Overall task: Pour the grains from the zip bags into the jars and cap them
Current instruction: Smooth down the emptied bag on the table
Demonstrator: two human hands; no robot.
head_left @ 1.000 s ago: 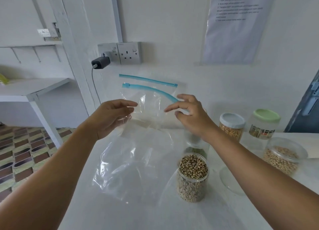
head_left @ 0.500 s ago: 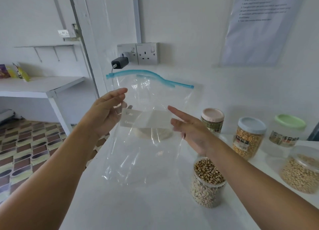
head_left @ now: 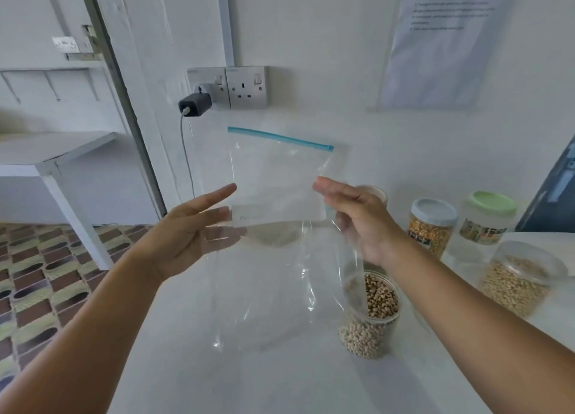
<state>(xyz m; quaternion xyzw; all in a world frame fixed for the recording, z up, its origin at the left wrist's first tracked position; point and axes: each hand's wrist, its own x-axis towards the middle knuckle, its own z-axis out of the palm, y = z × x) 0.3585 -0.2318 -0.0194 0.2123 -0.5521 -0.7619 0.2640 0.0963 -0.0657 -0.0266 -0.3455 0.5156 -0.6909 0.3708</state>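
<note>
You've got the empty zip bag (head_left: 277, 196) held up flat, right hand (head_left: 357, 217) pinching its edge, left hand (head_left: 193, 230) fingers straight against it, clear of the uncapped jar (head_left: 370, 314) needing its lid.

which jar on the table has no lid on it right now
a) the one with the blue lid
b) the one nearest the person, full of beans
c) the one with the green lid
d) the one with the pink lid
b: the bean jar nearest the person stands with its mouth open and beans showing, just behind the empty zip bag; the jars further back wear coloured lids.
</note>
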